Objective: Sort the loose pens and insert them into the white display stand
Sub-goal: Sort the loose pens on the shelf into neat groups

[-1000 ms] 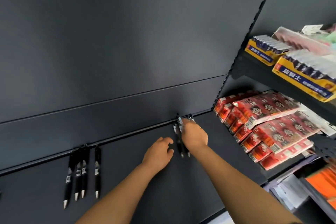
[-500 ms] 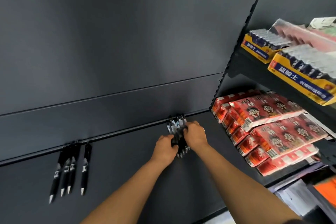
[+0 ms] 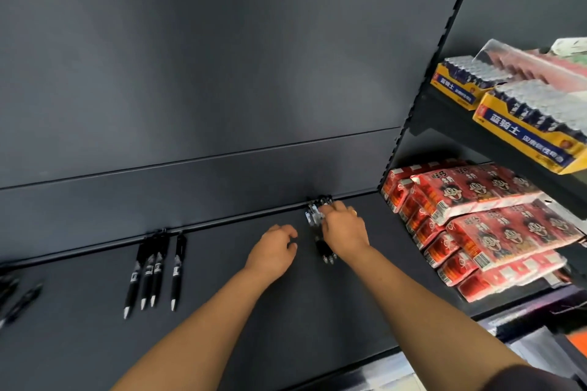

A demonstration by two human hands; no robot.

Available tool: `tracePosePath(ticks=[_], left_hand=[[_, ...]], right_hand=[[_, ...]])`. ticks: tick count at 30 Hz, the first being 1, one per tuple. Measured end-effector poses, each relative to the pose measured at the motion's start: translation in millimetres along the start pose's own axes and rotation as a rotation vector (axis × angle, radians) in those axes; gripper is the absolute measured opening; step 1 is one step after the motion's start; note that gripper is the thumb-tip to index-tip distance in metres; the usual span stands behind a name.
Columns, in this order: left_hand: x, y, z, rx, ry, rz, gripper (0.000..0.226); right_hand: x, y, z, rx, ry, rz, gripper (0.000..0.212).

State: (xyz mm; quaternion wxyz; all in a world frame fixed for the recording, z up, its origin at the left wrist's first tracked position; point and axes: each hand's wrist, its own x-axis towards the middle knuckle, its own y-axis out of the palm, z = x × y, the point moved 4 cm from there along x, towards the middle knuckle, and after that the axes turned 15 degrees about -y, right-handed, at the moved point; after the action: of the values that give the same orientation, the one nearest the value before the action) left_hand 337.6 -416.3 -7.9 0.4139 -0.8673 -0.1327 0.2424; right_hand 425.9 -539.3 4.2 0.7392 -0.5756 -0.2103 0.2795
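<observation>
Grips a bundle of slim, glossy black pens (image 3: 322,247) with the right hand (image 3: 344,232); holds the left hand (image 3: 273,251) loosely curled, empty, just beside.

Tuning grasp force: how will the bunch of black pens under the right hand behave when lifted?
The black pens look slim and plastic: probably stiff, light. No band shows, so some may slip from the right hand. Round barrels would likely roll on the flat shelf.
</observation>
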Motion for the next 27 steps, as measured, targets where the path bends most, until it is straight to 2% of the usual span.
tracePosePath(ticks=[7, 17, 21, 27], left_hand=[[-28, -65, 59, 0.104, -0.031, -0.189, 0.015], [-110, -162, 209, 0.257, -0.097, -0.35, 0.014], [-141, -192, 276, 0.292, -0.176, -0.356, 0.014], [-173, -214, 352, 0.227, -0.32, -0.337, 0.018]], right_hand=[[6, -4, 84, -0.114, -0.233, -0.064, 0.03], [-3, 30, 276, -0.072, -0.476, -0.059, 0.031], [-10, 53, 349, -0.032, -0.526, 0.022, 0.031], [-15, 83, 414, 0.071, -0.594, 0.193, 0.028]])
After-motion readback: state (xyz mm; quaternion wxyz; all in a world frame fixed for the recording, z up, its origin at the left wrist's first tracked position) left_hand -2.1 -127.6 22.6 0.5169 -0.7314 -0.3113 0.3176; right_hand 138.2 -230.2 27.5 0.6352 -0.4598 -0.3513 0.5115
